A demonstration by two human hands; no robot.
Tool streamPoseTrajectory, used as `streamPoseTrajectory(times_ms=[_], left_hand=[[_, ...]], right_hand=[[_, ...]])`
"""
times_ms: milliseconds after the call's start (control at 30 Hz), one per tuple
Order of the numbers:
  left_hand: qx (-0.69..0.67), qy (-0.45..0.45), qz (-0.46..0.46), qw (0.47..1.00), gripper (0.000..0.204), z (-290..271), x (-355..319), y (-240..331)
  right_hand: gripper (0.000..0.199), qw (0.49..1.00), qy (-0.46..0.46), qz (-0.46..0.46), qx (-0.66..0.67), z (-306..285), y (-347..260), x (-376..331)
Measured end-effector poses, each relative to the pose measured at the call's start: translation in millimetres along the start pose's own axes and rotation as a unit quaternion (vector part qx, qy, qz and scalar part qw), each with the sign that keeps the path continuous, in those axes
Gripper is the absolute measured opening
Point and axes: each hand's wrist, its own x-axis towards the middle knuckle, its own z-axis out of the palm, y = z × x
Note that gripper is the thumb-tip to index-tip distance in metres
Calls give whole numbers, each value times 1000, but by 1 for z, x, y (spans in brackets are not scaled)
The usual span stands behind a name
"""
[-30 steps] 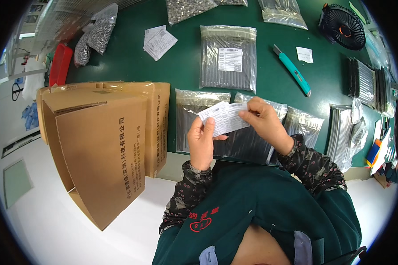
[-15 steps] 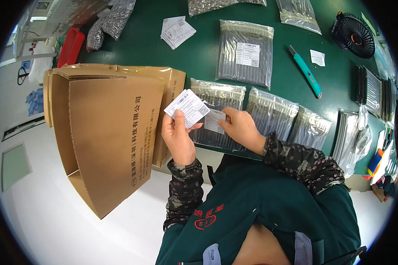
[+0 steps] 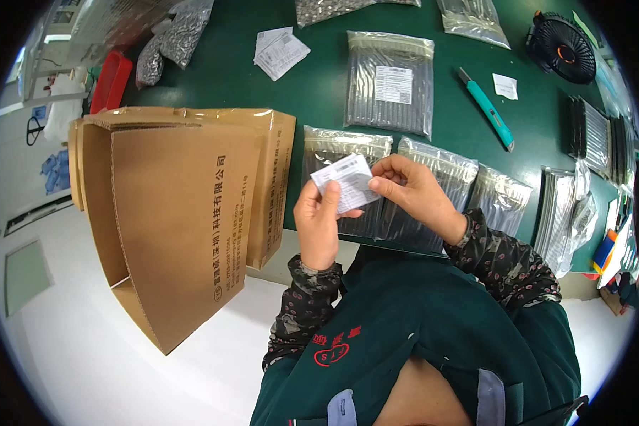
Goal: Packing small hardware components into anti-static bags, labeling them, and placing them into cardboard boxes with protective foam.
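Observation:
My left hand [image 3: 319, 220] is closed on a small stack of white printed labels [image 3: 344, 181], its thumb pressed on top. At the stack's right edge, my right hand [image 3: 415, 192] pinches a label between thumb and fingers. Both hands are above clear zip bags filled with dark slender rods; the left bag [image 3: 319, 145] and the middle bag [image 3: 440, 163] lie partly behind them. A third such bag [image 3: 500, 199] is to the right, by my right sleeve. Farther back lies a bag [image 3: 390, 113] of the same kind with a white label on it.
An open cardboard box [image 3: 170, 213] stands at the left, against the green table [image 3: 468, 42]. Loose labels [image 3: 282, 53], a teal utility knife [image 3: 488, 112] and a black fan [image 3: 564, 50] are toward the back. More bagged rods [image 3: 593, 135] are stacked at the right.
My left hand has moved right with the label stack. My right hand has moved slightly right, and its label now meets the stack instead of being held apart over the left bag.

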Motion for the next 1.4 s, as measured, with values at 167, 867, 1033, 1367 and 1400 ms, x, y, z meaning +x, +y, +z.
streamPoseTrajectory(times_ms=[167,867,1033,1367,1400], left_hand=[[-5,-63,-34,997,22,16,1,-7],[72,-152,-55,984,24,45,15,-17],[74,-150,-38,985,24,44,18,-18],[56,-94,-11,994,24,37,28,-12],[58,-98,-12,993,24,40,27,-13]], right_hand=[[25,999,-14,45,-24,-18,-7,-1],[23,988,102,37,-106,-51,0,-31],[22,987,145,-10,-63,-54,9,-40],[24,914,221,38,-338,-53,54,-76],[24,914,225,40,-336,-53,53,-77]])
